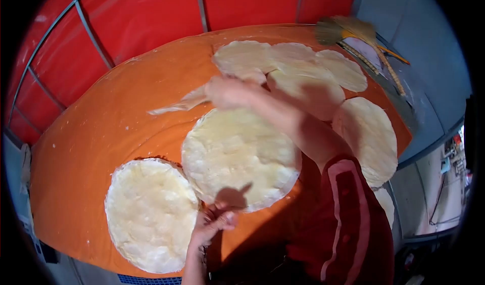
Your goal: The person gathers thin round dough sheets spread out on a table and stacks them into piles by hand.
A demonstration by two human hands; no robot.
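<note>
My right hand (225, 91) is closed on a thin dough sheet (184, 103), which trails to the left above the orange cloth (108, 118). Motion blurs this hand and the sheet. Below it lies a large stack of round dough sheets (237, 156), pale and floury at the rim. At the lower left is a second round stack (151, 217). My left hand (216, 223) hovers by the gap between both stacks, fingers half curled and apart, nothing visible in them. Its shadow falls on the larger stack.
Several thin dough rounds (298, 65) overlap at the back of the cloth. Another pale round (369, 138) lies on the right, partly behind my right arm. A straw brush (348, 30) and sticks rest at the back right corner. Red sheeting (151, 19) on metal bars stands behind.
</note>
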